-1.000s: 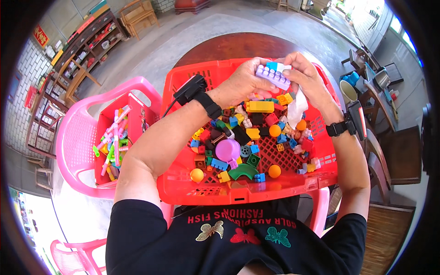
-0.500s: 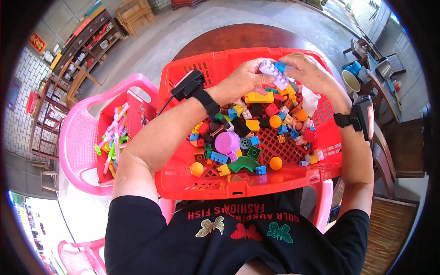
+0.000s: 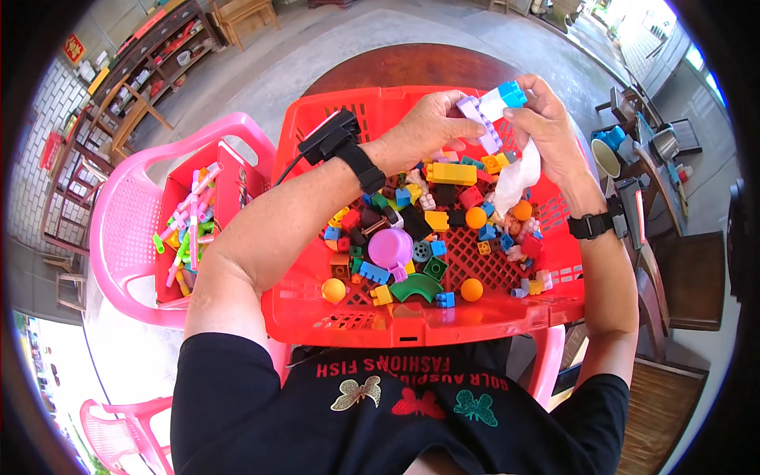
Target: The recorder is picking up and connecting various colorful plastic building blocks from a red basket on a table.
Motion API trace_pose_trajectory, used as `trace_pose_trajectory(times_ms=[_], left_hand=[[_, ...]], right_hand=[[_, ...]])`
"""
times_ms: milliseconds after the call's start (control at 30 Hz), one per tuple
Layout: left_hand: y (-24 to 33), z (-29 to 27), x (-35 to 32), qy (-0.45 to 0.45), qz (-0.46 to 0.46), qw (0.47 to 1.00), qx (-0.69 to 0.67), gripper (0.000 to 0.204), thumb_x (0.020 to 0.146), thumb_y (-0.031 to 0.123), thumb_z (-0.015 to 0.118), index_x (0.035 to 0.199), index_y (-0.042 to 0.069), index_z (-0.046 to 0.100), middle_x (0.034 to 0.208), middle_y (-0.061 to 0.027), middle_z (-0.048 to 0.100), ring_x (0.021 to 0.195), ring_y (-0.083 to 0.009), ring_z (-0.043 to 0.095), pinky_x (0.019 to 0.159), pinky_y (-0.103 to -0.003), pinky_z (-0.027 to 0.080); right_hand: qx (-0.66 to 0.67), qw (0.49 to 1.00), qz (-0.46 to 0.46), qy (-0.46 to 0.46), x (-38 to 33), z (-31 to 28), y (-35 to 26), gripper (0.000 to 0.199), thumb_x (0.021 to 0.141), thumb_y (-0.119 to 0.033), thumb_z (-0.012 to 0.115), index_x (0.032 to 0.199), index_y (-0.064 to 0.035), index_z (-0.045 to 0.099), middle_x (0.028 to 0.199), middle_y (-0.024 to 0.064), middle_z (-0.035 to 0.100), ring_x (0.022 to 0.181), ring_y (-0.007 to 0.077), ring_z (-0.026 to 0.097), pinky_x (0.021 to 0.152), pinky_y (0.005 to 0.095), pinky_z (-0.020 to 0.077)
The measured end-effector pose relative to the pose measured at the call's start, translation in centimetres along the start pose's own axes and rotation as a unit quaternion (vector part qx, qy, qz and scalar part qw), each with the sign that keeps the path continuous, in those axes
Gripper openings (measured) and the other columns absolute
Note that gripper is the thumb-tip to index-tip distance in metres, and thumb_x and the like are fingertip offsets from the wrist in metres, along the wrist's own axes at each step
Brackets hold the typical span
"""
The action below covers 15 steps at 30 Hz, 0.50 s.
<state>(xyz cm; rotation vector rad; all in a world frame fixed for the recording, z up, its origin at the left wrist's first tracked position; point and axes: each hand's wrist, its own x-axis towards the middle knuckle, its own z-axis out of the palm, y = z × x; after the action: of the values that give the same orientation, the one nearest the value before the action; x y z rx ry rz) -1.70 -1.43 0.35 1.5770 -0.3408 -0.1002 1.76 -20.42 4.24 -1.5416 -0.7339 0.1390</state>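
Above the far right part of the red basket (image 3: 419,336), my left hand (image 3: 431,131) grips a long lavender building block (image 3: 484,127) with studs. My right hand (image 3: 546,131) pinches a blue building block (image 3: 512,94) between thumb and fingers. A white piece (image 3: 492,104) lies between the lavender and blue blocks; whether all of them are joined I cannot tell. From beneath my right palm hangs a crumpled white cloth or tissue (image 3: 516,180). Below my hands, many coloured blocks fill the basket, among them a long yellow block (image 3: 451,174) and a purple toy cup (image 3: 390,248).
Several orange balls (image 3: 472,290) and a green curved block (image 3: 417,288) lie near the basket's front wall. On the left, a pink plastic chair (image 3: 111,261) holds a red box (image 3: 237,186) of coloured tubes. A round brown table (image 3: 412,65) supports the basket.
The blue block has moved up and to the right with my right hand, and the white piece beside it now shows. The white cloth has shifted left and hangs more freely.
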Motion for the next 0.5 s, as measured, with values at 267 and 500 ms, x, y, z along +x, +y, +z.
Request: trace_pose_trajectory(times_ms=[267, 500], left_hand=[[0.44, 0.48, -0.43, -0.023, -0.006, 1.0, -0.019, 0.034, 0.08, 0.018, 0.062, 0.107, 0.004, 0.047, 0.091, -0.0047, 0.058, 0.079, -0.0098, 0.056, 0.064, -0.024, 0.047], [0.21, 0.4, -0.43, -0.01, -0.001, 0.999, 0.041, 0.031, 0.086, 0.016, 0.057, 0.109, 0.005, 0.041, 0.09, -0.0049, 0.058, 0.065, -0.0077, 0.055, 0.056, -0.022, 0.046]], right_hand=[[0.086, 0.993, 0.066, 0.037, -0.14, -0.13, 0.7, 0.03, 0.076, -0.003, 0.061, 0.102, -0.0091, 0.048, 0.079, 0.0016, 0.055, 0.047, 0.005, 0.045, 0.041, 0.0183, 0.0354], [-0.019, 0.998, 0.053, -0.019, 0.02, -0.22, 0.36, 0.023, 0.077, -0.002, 0.061, 0.098, -0.007, 0.052, 0.078, -0.0007, 0.053, 0.055, 0.0047, 0.045, 0.048, 0.0188, 0.0372]])
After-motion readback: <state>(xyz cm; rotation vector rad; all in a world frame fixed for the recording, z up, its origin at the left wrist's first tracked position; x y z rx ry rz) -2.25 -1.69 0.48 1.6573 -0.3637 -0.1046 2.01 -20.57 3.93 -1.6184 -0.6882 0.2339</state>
